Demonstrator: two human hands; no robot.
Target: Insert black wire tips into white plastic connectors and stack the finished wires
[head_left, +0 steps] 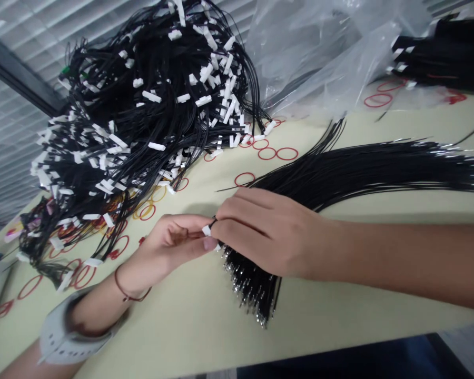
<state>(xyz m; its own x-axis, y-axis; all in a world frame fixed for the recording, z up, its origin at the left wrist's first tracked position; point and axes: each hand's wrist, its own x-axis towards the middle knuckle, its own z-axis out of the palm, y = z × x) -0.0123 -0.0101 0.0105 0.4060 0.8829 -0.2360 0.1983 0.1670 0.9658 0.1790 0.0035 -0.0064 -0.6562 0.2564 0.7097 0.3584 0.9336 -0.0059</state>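
Observation:
Between the thumb and fingers of my left hand [174, 242] is a small white connector [206, 230], pinched near the middle of the view. My right hand [276, 231] is closed right beside it, its fingertips meeting the connector, where a short bit of black wire shows. Whatever else those fingers grip is hidden behind them. Under my right hand lies a bundle of black wires [256, 295] with shiny metal terminals at its near end. More of these black wires [363, 168] stretch away to the right, with bare silvery tips.
A large heap of black cables with white connectors [154, 95] fills the back left. Red rubber bands [266, 153] are scattered over the pale table [174, 326]. Behind stand a clear plastic bag [319, 58] and another dark wire bundle [446, 58]. Window blinds [8, 131] border the left.

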